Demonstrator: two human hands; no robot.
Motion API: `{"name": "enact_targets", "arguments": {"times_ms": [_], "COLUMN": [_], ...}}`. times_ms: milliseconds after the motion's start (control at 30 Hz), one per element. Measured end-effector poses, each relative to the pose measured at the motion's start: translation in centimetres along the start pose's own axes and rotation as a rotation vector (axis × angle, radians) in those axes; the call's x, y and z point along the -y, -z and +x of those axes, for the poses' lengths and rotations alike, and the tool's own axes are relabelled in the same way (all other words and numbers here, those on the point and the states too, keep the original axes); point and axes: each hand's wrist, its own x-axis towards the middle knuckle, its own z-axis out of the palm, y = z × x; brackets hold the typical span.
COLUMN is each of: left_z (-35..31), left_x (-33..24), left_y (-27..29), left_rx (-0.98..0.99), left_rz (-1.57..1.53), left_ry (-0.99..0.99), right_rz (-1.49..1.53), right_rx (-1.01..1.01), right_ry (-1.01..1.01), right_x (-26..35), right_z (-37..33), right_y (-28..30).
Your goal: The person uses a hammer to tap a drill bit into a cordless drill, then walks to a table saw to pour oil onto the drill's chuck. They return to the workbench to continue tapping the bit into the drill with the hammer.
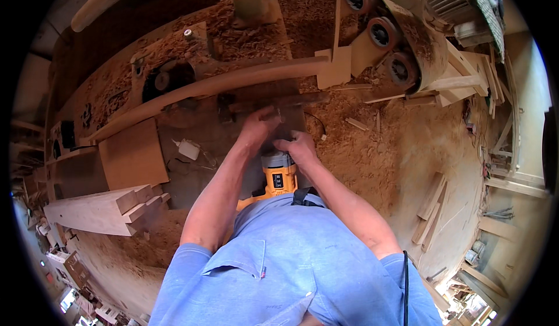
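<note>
A yellow and grey power tool point(279, 177) is upright against the front of my body, its grey end facing away from me. Just beyond that end, my left hand point(260, 127) has its fingers drawn together around something small that I cannot make out. Close to the tool's grey end, my right hand point(298, 148) has thumb and fingers bent inward. Dark shadow hides what they hold, if anything. Behind both hands lies a dark wooden strip point(279, 102) on the bench.
A long curved wooden piece point(215, 84) spans the bench beyond my hands. Stacked pale timber point(96, 212) and a brown board point(134, 157) lie left, near a white charger point(187, 149). Machine rollers point(381, 33) stand far right. Shavings point(355, 145) cover the floor; wood strips point(431, 209) lie right.
</note>
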Motion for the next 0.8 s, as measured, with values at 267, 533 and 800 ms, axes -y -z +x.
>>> {"name": "enact_targets", "arguments": {"times_ms": [267, 533, 800], "left_z": [4.2, -0.4, -9.5], "left_x": [1.0, 0.8, 7.8], "left_y": [0.8, 1.9, 6.2], "left_rx": [-0.205, -0.290, -0.481], "left_rz": [-0.143, -0.064, 0.319], "left_ry": [-0.074, -0.119, -0.203], "right_rz": [-0.055, -0.016, 0.128], "right_rx": [-0.039, -0.009, -0.247], "right_ry": [0.008, 0.046, -0.010], "right_x": [0.6, -1.3, -0.6], "right_z": [-0.4, 0.6, -1.1], "right_y": [-0.6, -0.1, 2.0]}}
